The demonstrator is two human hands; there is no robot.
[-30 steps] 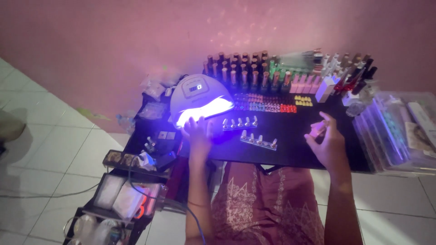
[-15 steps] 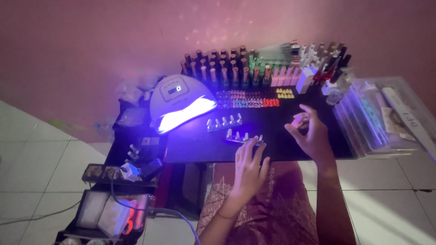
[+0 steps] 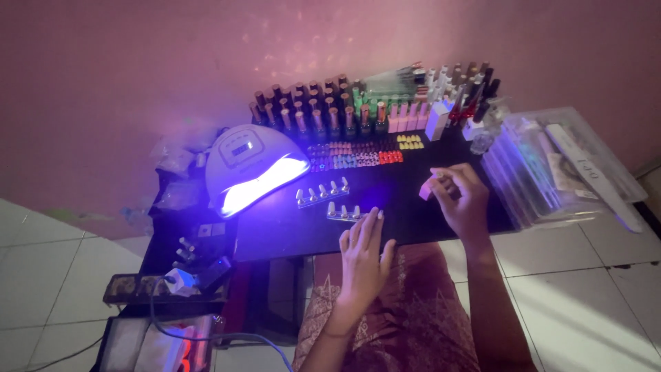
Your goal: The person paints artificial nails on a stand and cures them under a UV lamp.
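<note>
L hand (image 3: 363,258): mine, flat on front edge of the black table (image 3: 289,231), fingers (image 3: 375,224) spread wide, holding nothing; tips just short of the near nail-tip strip (image 3: 344,213)
R hand (image 3: 463,196): curled narrow round a small pink block (image 3: 427,189), pinched betw thumb & fingers, just above table, right of centre
Nail-tip strips: two clear holders w/ white tips; near one by my L fingertips, far strip (image 3: 321,193) a bit behind it, twd the lamp
UV nail lamp (image 3: 251,169): white dome, left side of table, glowing blue-violet from its mouth
Polish bottles (image 3: 323,114): rows along back edge by the pink wall
Colour swatches (image 3: 354,155): small rows betw bottles & strips
Clear boxes (image 3: 544,172): stacked at right of table, nail file (image 3: 592,179) lying on top
Power strip (image 3: 162,288): lower left, white plug in it
Lap: patterned red cloth (image 3: 406,317) under my arms
</note>
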